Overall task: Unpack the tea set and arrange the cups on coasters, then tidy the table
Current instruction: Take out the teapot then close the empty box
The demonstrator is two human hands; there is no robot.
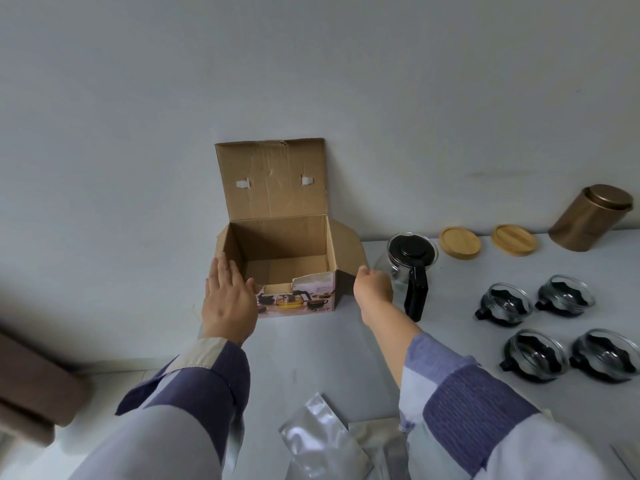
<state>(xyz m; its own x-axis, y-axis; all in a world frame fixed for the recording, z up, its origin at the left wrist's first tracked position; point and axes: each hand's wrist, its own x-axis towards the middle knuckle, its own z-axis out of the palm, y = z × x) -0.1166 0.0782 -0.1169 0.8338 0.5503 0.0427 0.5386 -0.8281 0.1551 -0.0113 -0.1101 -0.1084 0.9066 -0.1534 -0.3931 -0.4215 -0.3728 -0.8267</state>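
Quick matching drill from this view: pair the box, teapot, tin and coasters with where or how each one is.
Things:
1. box
2. teapot
3. tin
4. coasters

Places or states:
A. far right, against the wall
B. open, nothing visible inside, between the left hand and right hand
C. bare, between teapot and tin
D. just right of the box, black lid on

Pairs: 1-B, 2-D, 3-A, 4-C

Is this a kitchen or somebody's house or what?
Probably a room in a home, though I can't be sure. A white table stands against a plain wall, with a glass teapot, bamboo coasters and an open cardboard box.
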